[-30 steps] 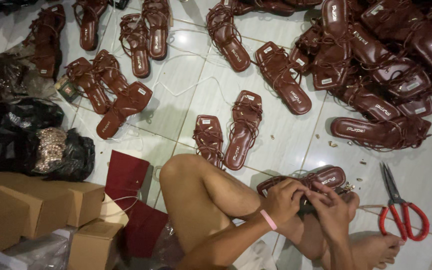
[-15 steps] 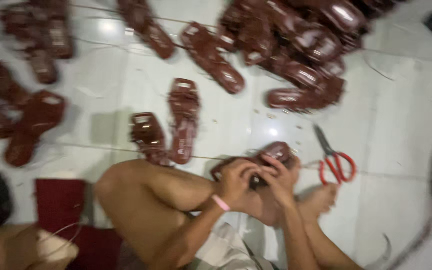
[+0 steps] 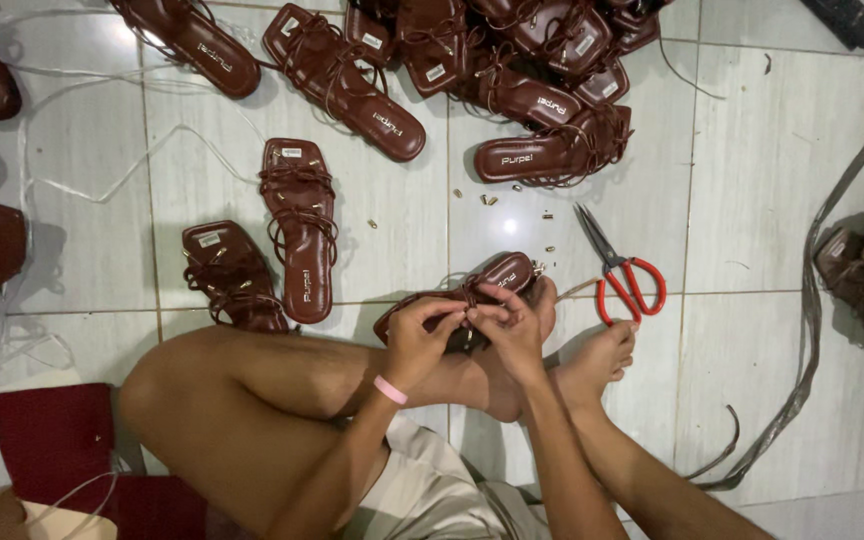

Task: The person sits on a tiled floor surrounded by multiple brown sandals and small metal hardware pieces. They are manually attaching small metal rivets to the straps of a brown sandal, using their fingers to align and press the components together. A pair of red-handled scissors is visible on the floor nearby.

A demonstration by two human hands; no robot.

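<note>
I sit on a white tiled floor with my legs folded. A dark brown strappy sandal (image 3: 492,280) rests against my foot (image 3: 542,310). My left hand (image 3: 417,335), with a pink band on the wrist, pinches the sandal's thin straps. My right hand (image 3: 512,325) grips the same straps right beside it, fingertips touching. Red-handled scissors (image 3: 622,270) lie on the tiles just right of my foot, blades pointing up and left.
Two brown sandals (image 3: 297,230) lie side by side to the left of my hands. A heap of the same sandals (image 3: 512,60) fills the top. Small metal bits (image 3: 492,200) are scattered near the scissors. A grey strap (image 3: 812,300) trails at right, a red box (image 3: 52,440) at lower left.
The view has swung right and closer, so the boxes and dark bags at left are out of sight. Both hands stay on the sandal's straps at my foot.
</note>
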